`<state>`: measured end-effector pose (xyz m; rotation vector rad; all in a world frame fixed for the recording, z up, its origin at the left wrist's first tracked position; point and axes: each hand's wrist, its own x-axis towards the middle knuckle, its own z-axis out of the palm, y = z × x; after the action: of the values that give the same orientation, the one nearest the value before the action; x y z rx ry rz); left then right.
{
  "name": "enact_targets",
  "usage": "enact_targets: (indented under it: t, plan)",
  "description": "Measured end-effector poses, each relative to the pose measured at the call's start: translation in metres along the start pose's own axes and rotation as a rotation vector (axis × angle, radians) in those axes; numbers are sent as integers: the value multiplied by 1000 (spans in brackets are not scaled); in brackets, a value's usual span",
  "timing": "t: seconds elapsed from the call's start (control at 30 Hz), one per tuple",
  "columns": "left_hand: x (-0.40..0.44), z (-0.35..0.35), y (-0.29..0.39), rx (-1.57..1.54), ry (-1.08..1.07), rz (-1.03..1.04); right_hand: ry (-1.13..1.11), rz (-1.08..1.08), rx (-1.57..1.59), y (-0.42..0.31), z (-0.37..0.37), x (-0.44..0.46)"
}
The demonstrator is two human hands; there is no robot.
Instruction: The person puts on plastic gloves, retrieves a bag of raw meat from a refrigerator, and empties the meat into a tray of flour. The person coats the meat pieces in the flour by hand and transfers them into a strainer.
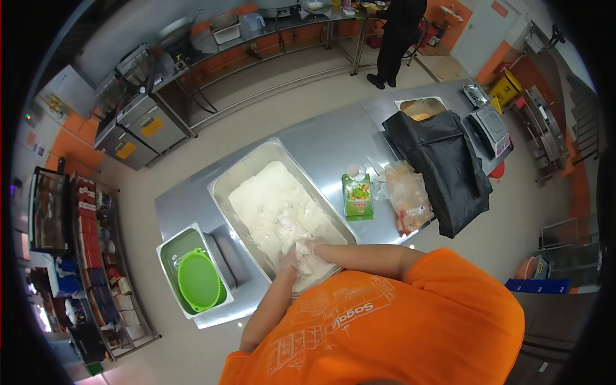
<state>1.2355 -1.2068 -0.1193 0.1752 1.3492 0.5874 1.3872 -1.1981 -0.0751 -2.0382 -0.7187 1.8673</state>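
Note:
A large steel pan (221,192) stands on the steel table and holds a wide heap of white flour (269,192). My left hand (290,262) and my right hand (313,248) are close together at the near end of the pan, down in the flour. Both are coated in white, and their fingers curl inward around a flour-covered lump. What that lump is, I cannot make out. Right of the pan lies a green printed packet (358,196). Beside it is a clear plastic bag (405,192) with orange-brown contents.
A smaller steel pan (172,247) with a green sieve-like basket (199,280) stands at the left. To the right are a black bag (443,167), a scale (493,131) and another steel pan (436,102). A person in black (398,42) stands by the far counter.

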Motion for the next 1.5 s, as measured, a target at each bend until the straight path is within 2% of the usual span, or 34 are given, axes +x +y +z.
enact_targets:
  t: [0.07,0.2,0.3,0.4,0.5,0.53,0.63,0.7,0.73,0.8,0.83,0.9,0.93,0.97,1.03,1.1,1.17,1.23,1.27,1.33,1.37,1.47,1.5]
  plan:
    - [-2,3,-10,-106,47,27,-74,21,65,-5,2,7]
    - [2,0,-15,60,255,103,-190,36,-31,-22,-11,9]
    - [-14,1,9,341,255,259,-33,-79,-349,-46,-27,9]
    - [-40,7,43,723,291,446,237,-392,-695,-42,-47,29]
    - [-65,6,60,1127,316,560,32,-378,-875,-66,-59,29]
    - [-71,5,63,1254,318,587,84,-393,-877,-81,-59,23]
    - [-90,8,65,1493,241,474,203,-448,-929,-109,-48,25]
    - [-75,-10,64,1446,109,584,235,-505,-1035,-109,-37,64]
    - [-76,-15,69,1423,43,638,124,-559,-938,-105,-32,74]
    - [-85,-16,93,1250,19,558,-101,-661,-737,-88,-14,89]
    - [-90,-14,106,1165,8,521,-196,-838,-809,-83,-7,97]
    - [-73,-12,107,1058,257,773,-384,-1184,-947,-65,-1,112]
    - [-59,-11,104,992,376,894,-486,-1052,-956,-56,-5,119]
    - [-44,-10,103,1000,387,909,-571,-915,-965,-48,-8,126]
    - [-7,-11,97,1009,409,936,-495,-1021,-1342,-54,-20,124]
    - [15,-4,81,1248,418,863,15,-816,-934,-40,-19,120]
    - [24,-1,66,1372,384,781,202,-620,-982,-31,-31,114]
    - [0,7,73,1387,316,711,90,-436,-1490,-60,-51,56]
    - [1,5,69,1454,256,715,-8,-490,-1612,-40,-51,58]
    - [1,-3,58,1595,145,726,65,-345,-1399,-35,-45,19]
    - [-1,-3,55,1576,190,705,107,-283,-1289,-38,-43,-4]
    - [-20,1,36,1450,311,627,-58,-656,-1322,83,-49,124]
    - [-36,7,34,1349,343,606,-81,-434,-1031,71,-44,99]
